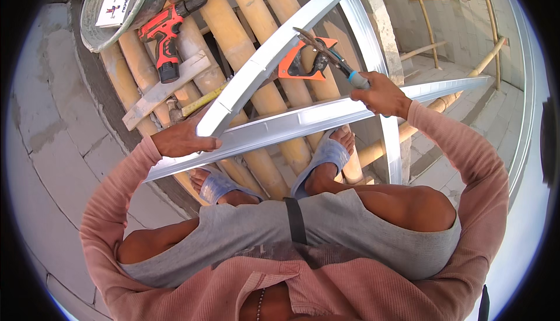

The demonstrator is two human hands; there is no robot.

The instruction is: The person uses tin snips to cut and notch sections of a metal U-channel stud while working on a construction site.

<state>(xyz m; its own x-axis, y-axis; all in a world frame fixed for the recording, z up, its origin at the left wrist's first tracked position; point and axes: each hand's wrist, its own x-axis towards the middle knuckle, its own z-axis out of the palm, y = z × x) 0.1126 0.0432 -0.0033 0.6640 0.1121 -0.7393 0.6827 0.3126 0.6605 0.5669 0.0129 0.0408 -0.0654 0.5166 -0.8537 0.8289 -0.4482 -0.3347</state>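
My left hand (186,137) grips the lower end of a slanting, notched silver metal channel (268,58), where it meets a long channel (303,120) lying crosswise. In my right hand (382,95) are metal snips (329,53) with grey-and-blue handles, their jaws at the slanting channel's edge. I cannot tell whether they bite into it. Just behind the snips lies an orange-and-black tool (291,63), partly hidden. My sandalled feet rest on bamboo poles beneath the channels.
A red cordless drill (160,38), wooden board (137,111) and yellow level-like bar (204,98) lie on the bamboo platform (245,15). A bucket (90,38) with a white card stands upper left. More channels (361,23), a block wall (49,117) and bamboo scaffold poles (430,23) surround me.
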